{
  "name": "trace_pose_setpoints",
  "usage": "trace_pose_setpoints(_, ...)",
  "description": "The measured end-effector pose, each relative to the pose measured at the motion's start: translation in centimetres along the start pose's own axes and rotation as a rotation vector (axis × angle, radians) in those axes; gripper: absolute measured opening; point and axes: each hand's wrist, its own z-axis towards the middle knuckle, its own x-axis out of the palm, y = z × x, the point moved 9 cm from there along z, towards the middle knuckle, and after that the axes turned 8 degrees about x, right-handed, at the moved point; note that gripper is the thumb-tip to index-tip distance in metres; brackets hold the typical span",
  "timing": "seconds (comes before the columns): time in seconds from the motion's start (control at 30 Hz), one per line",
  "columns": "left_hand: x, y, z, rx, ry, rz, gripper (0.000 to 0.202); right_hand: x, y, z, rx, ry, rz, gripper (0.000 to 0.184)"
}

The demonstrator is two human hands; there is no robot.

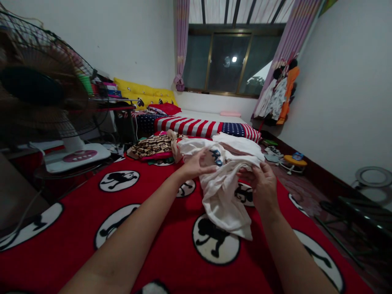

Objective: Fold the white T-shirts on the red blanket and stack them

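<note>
A white garment (225,200), which looks like a shirt with a blue print, is lifted in front of me, its lower part hanging in loose folds over the red blanket (165,228). My left hand (197,163) holds it near the print, thumb on the near side; some fingertips are hidden by cloth. At the other side, my right hand (263,181) pinches a gathered edge between thumb and fingers. Just beyond lies more white clothing (241,143), partly covered by the held piece. To its left sits a pile of patterned clothes (156,147).
A standing fan (39,85) is close on the left, its white base (76,157) beside the bed. Behind are a second bed with a striped cover (199,126) and a window (229,61). On the right floor stand an orange stool (294,160) and a dark rack (364,216).
</note>
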Motion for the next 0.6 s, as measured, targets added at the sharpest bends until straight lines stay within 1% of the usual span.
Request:
trace_pose_setpoints(0.03, 2.2, -0.6, -0.5, 0.02, 0.173, 0.051, 0.104, 0.6, -0.3, -0.3, 0.001, 0.033, -0.007, 0.03)
trace_pose_setpoints(0.07, 4.1, -1.2, -1.1, 0.056, 0.312, 0.107, 0.11, 1.2, -0.6, -0.5, 0.003, 0.062, -0.016, 0.03)
trace_pose_setpoints(0.1, 5.5, -1.8, -1.7, 0.099, 0.403, 0.162, 0.116, 1.7, -0.8, -0.8, 0.005, 0.088, -0.022, 0.029)
trace_pose_setpoints(0.13, 6.5, -2.3, -2.1, 0.142, 0.447, 0.207, 0.118, 2.2, -0.9, -1.2, 0.002, 0.115, -0.025, 0.028)
trace_pose_setpoints(0.17, 7.1, -2.6, -2.2, 0.176, 0.444, 0.239, 0.113, 2.7, -0.9, -1.5, -0.001, 0.149, -0.027, 0.027)
trace_pose_setpoints(0.2, 7.2, -2.8, -2.1, 0.195, 0.404, 0.259, 0.102, 3.1, -0.8, -1.7, -0.002, 0.188, -0.032, 0.027)
trace_pose_setpoints(0.23, 7.0, -2.9, -1.9, 0.199, 0.344, 0.27, 0.084, 3.4, -0.6, -1.9, -0.005, 0.219, -0.037, 0.027)
trace_pose_setpoints(0.3, 5.6, -2.7, -1.2, 0.161, 0.18, 0.24, 0.048, 3.2, 0.0, -1.9, -0.033, 0.223, -0.036, 0.027)
trace_pose_setpoints(0.33, 4.5, -2.5, -0.8, 0.12, 0.083, 0.182, 0.036, 2.5, 0.4, -1.6, -0.055, 0.183, -0.027, 0.027)
trace_pose_setpoints(0.37, 3.2, -2.4, -0.5, 0.071, -0.022, 0.088, 0.03, 1.5, 0.7, -1.2, -0.082, 0.113, -0.012, 0.027)
trace_pose_setpoints(0.43, 0.7, -2.1, -0.1, -0.032, -0.218, -0.202, 0.03, -1.0, 0.9, -0.4, -0.124, -0.057, -0.006, 0.028)
trace_pose_setpoints(0.47, -0.1, -2.0, 0.0, -0.08, -0.287, -0.366, 0.032, -1.9, 0.5, 0.1, -0.122, -0.118, -0.028, 0.031)
trace_pose_setpoints(0.5, -0.5, -2.2, 0.1, -0.115, -0.32, -0.516, 0.033, -2.4, -0.1, 0.5, -0.102, -0.143, -0.067, 0.035)
trace_pose_setpoints(0.53, -0.6, -2.7, 0.2, -0.136, -0.317, -0.641, 0.033, -2.4, -0.9, 0.9, -0.073, -0.128, -0.119, 0.041)
trace_pose_setpoints(0.6, 0.2, -4.1, 0.4, -0.161, -0.237, -0.807, 0.034, -1.1, -2.6, 1.1, -0.029, -0.015, -0.23, 0.057)
